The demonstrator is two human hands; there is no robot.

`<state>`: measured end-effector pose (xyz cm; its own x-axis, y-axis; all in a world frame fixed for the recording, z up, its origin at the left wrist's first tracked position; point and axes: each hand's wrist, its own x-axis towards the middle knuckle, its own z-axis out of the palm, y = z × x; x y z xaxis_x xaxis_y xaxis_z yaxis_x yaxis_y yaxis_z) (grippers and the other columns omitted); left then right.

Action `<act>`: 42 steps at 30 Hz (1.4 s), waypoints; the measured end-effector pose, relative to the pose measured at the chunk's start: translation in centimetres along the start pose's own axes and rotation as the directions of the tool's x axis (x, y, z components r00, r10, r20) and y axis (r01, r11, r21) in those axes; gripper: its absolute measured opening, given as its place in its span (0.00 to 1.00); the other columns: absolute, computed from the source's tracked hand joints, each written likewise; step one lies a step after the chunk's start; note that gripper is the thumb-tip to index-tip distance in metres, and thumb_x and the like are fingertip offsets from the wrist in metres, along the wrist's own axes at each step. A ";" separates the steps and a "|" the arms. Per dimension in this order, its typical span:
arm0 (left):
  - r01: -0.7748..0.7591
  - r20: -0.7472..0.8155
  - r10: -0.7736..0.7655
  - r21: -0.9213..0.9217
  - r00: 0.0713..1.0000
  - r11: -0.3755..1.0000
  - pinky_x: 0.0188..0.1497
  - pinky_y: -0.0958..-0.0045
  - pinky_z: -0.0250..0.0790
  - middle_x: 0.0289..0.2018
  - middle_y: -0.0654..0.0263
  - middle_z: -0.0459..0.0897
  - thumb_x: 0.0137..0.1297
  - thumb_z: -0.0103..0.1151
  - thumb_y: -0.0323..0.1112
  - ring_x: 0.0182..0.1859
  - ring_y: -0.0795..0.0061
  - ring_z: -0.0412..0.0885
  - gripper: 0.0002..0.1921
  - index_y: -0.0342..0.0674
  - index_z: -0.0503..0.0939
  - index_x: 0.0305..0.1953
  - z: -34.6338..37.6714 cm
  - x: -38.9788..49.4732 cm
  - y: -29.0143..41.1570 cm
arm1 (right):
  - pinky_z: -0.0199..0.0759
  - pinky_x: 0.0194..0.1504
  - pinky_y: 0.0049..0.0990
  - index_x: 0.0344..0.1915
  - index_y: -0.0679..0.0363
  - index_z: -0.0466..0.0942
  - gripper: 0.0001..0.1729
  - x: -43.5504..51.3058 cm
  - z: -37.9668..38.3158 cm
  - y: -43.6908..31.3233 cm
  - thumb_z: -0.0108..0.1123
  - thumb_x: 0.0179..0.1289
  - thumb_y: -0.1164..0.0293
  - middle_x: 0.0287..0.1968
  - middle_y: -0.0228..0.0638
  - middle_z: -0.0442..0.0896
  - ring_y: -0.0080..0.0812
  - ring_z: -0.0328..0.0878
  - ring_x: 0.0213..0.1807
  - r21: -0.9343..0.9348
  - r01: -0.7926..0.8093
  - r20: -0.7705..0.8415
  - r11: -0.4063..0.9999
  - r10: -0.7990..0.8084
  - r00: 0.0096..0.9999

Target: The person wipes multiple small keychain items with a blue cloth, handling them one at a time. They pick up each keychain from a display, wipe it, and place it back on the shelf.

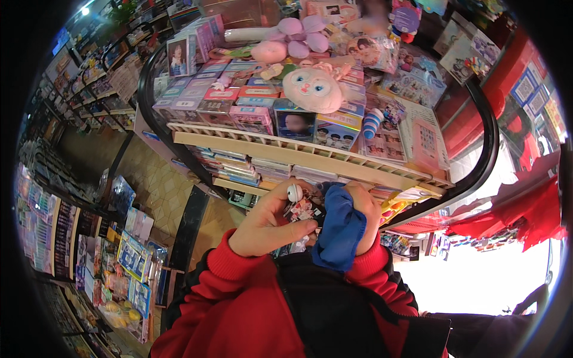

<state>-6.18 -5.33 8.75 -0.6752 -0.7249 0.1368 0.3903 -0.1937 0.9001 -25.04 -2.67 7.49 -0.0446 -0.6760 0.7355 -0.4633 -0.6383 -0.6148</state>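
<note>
My left hand (271, 223) grips a bunch of small keychain charms (303, 209) in front of my chest. A white round bell (295, 193) pokes out by its fingers. Beside it, my right hand (365, 210) clutches a blue cloth (339, 226), which hangs down over the front of my jacket. The cloth touches or nearly touches the charms and covers part of them. What the right fingertips do behind the cloth is hidden.
A display shelf with a pale slatted rim (309, 147) stands ahead, holding small boxes (250, 118), a pink plush head (313, 87) and a blue striped bottle-shaped item (372, 123). Its black curved rail (490, 134) juts out. More shelves of goods (118, 273) stand left.
</note>
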 end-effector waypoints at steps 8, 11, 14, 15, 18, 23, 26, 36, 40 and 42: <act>-0.300 0.059 0.296 0.294 0.953 0.908 0.59 0.73 0.67 0.54 0.62 0.72 0.61 0.58 0.15 0.56 0.73 0.74 0.23 0.38 0.69 0.57 0.6 2.7 -1.3 | 0.73 0.38 0.33 0.44 0.64 0.77 0.16 -0.8 -1.7 -1.2 0.62 0.53 0.76 0.35 0.42 0.80 0.43 0.80 0.36 0.007 -0.136 -0.068 0.991 0.136 0.988; -0.469 0.142 0.468 0.514 0.872 0.718 0.63 0.65 0.68 0.57 0.56 0.68 0.59 0.60 0.16 0.63 0.63 0.72 0.24 0.36 0.68 0.57 0.5 3.6 -1.2 | 0.74 0.39 0.32 0.42 0.62 0.80 0.14 -1.4 -3.0 -1.6 0.64 0.52 0.77 0.38 0.39 0.81 0.39 0.81 0.38 -0.048 -0.023 -0.041 0.999 0.021 0.999; -0.524 0.163 0.521 0.503 0.838 0.687 0.65 0.58 0.69 0.58 0.55 0.65 0.65 0.61 0.28 0.65 0.58 0.70 0.21 0.35 0.67 0.57 0.9 4.2 -1.6 | 0.75 0.38 0.31 0.36 0.62 0.82 0.15 -2.1 -4.9 -0.6 0.68 0.44 0.72 0.36 0.37 0.83 0.36 0.81 0.35 -0.141 0.201 0.137 0.969 -0.182 0.974; -0.530 0.152 0.529 0.482 0.835 0.698 0.65 0.58 0.69 0.58 0.54 0.65 0.66 0.61 0.31 0.65 0.58 0.70 0.22 0.35 0.66 0.58 1.1 4.5 -1.8 | 0.75 0.37 0.31 0.36 0.63 0.82 0.15 -2.3 -5.6 0.1 0.69 0.44 0.71 0.34 0.36 0.83 0.36 0.82 0.34 -0.036 0.248 0.044 0.968 -0.246 0.968; -0.553 0.109 0.549 0.311 0.829 0.773 0.66 0.55 0.66 0.57 0.54 0.67 0.66 0.63 0.36 0.65 0.56 0.70 0.25 0.35 0.64 0.58 1.9 4.8 -2.6 | 0.76 0.36 0.31 0.38 0.66 0.81 0.15 -2.9 -6.5 2.0 0.67 0.50 0.70 0.34 0.38 0.83 0.36 0.82 0.32 0.109 0.370 -0.236 0.923 -0.338 0.911; -0.574 0.221 0.531 0.370 0.818 0.730 0.66 0.57 0.62 0.52 0.54 0.75 0.57 0.69 0.34 0.63 0.52 0.71 0.26 0.35 0.70 0.54 3.5 5.2 -3.9 | 0.73 0.51 0.31 0.57 0.70 0.72 0.22 -3.9 -5.6 -0.3 0.52 0.67 0.69 0.55 0.46 0.77 0.36 0.78 0.50 -0.059 -0.073 -0.203 0.996 0.060 0.977; -0.594 0.308 0.575 0.691 0.758 0.413 0.56 0.58 0.67 0.44 0.55 0.78 0.40 0.68 0.24 0.52 0.50 0.75 0.21 0.36 0.78 0.41 4.7 5.2 -4.2 | 0.63 0.63 0.26 0.66 0.70 0.67 0.26 -3.4 -3.8 -2.4 0.47 0.71 0.71 0.61 0.45 0.73 0.35 0.73 0.61 0.175 -0.278 -0.084 0.944 0.296 0.951; -0.611 0.436 0.461 0.705 0.773 0.360 0.45 0.61 0.71 0.37 0.59 0.78 0.34 0.70 0.23 0.45 0.54 0.75 0.22 0.36 0.79 0.38 6.0 6.3 -3.2 | 0.67 0.52 0.33 0.63 0.70 0.69 0.37 -6.3 -5.8 -0.8 0.65 0.52 0.68 0.57 0.52 0.76 0.44 0.76 0.53 -0.322 -0.054 -0.001 0.945 0.057 0.998; -0.641 0.482 0.431 0.656 0.763 0.399 0.44 0.62 0.70 0.38 0.59 0.78 0.36 0.74 0.28 0.43 0.56 0.75 0.23 0.36 0.80 0.39 6.1 6.6 -2.7 | 0.66 0.51 0.29 0.59 0.69 0.69 0.32 -6.5 -6.3 -0.5 0.64 0.55 0.69 0.55 0.48 0.75 0.41 0.75 0.51 -0.739 0.157 0.074 0.655 -0.153 0.985; -0.641 0.498 0.404 0.610 0.767 0.466 0.44 0.61 0.70 0.38 0.60 0.78 0.37 0.76 0.30 0.42 0.56 0.75 0.24 0.36 0.81 0.40 6.0 6.7 -2.4 | 0.67 0.49 0.20 0.51 0.66 0.71 0.17 -6.3 -6.0 -0.8 0.60 0.64 0.73 0.46 0.41 0.77 0.31 0.75 0.43 -0.599 0.016 -0.061 0.801 -0.066 0.996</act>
<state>-15.42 -5.77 10.01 -0.6724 -0.3051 0.6744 0.2332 0.7774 0.5842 -29.73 4.33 5.01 -0.0683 -0.6085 0.7906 -0.9018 -0.3014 -0.3098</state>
